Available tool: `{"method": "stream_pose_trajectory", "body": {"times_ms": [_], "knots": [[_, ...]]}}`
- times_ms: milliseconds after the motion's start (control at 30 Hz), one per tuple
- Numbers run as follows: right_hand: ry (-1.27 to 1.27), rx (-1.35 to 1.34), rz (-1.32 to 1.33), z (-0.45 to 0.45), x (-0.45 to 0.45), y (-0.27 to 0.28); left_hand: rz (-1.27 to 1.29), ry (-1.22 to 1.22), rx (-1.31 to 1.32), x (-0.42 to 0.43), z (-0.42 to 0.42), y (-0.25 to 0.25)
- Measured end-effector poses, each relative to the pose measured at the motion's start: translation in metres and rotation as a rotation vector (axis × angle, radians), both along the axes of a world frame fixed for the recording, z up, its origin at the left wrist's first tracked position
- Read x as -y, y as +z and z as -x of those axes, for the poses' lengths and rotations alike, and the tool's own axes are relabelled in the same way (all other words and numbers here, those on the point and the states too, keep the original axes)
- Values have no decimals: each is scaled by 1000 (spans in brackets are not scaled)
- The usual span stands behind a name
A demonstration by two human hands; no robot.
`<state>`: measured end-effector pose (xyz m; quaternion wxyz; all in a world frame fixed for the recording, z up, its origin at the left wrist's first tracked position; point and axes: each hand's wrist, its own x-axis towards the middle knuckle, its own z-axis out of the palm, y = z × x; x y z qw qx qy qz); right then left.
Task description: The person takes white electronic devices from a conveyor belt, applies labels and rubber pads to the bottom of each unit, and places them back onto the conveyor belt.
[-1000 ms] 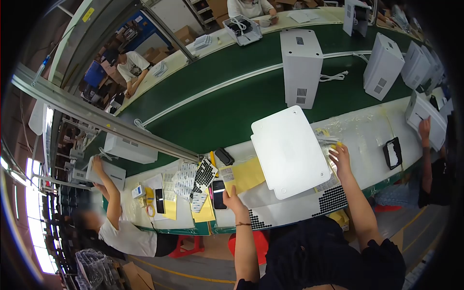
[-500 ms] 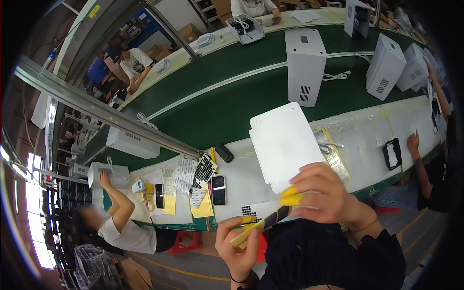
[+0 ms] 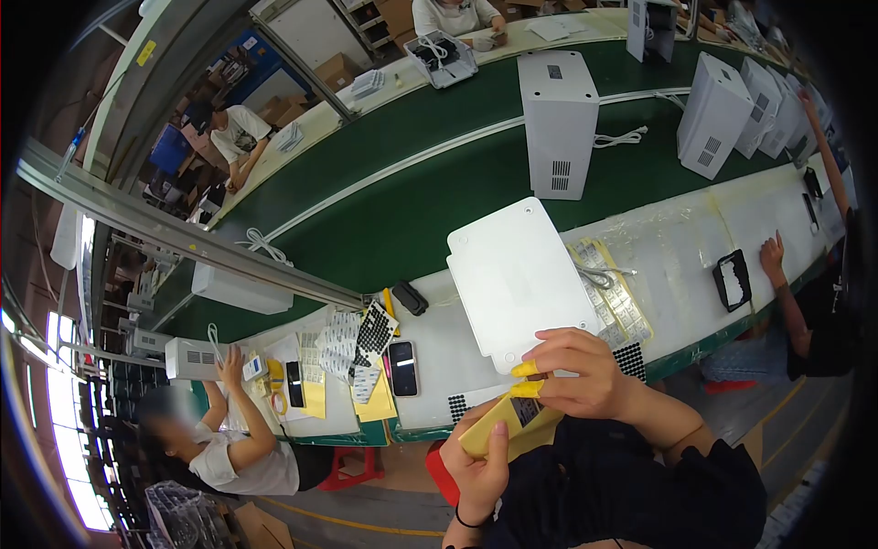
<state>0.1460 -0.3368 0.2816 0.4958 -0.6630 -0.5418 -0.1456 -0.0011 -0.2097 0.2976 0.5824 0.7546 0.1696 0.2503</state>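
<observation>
- Left hand (image 3: pixel 476 465): its grip is pinched on a folded yellow sheet (image 3: pixel 494 442), the thumb being pressed on the near face.
- Yellow sheet: held above the near edge of the counter (image 3: pixel 677 233), in front of the dark clothing; a dark label (image 3: pixel 527 410) is borne on its upper part.
- Right hand (image 3: pixel 585 377): its fingers are bent toward the dark label; whether anything is pinched by its grip cannot be told. Yellow finger covers (image 3: pixel 526 390) are worn on two fingertips.
- White panel (image 3: pixel 517 284): set on the counter just beyond the right hand, its near edge partly hidden by the fingers.
- Grey cable (image 3: pixel 596 275): laid beside the panel, over yellow-edged label sheets (image 3: pixel 624 314).
- Black-dot sheet (image 3: pixel 631 360): placed near the right wrist, partly covered.
- Phone (image 3: pixel 403 369): laid on the counter, beyond the left hand.
- Black frame (image 3: pixel 732 280): placed farther right on the counter, near a co-worker's hand (image 3: pixel 773 253).
- Tall white unit (image 3: pixel 560 128): stood on the green belt (image 3: pixel 384 233).
</observation>
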Motion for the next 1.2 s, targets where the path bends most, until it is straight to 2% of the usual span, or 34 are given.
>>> {"method": "stream_pose_trajectory", "body": {"times_ms": [200, 300, 367, 400, 500, 600, 700, 833, 1200], "knots": [[45, -54, 23, -2, 3, -2, -39, 14, -45, -2, -11, -6], [210, -232, 4, -9, 18, 19, -41, 25, -41, -6, -18, -16], [241, -342, -103, -20, 29, 32, -59, -8, 1, -7, -22, -22], [255, -395, -157, -29, 32, 37, -136, -81, -9, -8, -22, -23], [206, -339, -87, -67, 28, 31, -398, -275, 5, -11, -27, -23], [106, -330, 68, -94, 9, 14, -663, -387, 26, -8, -38, -22], [112, -522, 183, -103, -12, 15, -783, -414, 3, -7, -46, -24], [119, -628, 233, -108, -29, 2, -786, -475, 23, -8, -48, -32], [31, -618, 308, -105, -38, 5, -819, -499, 13, -11, -48, -37]]}}
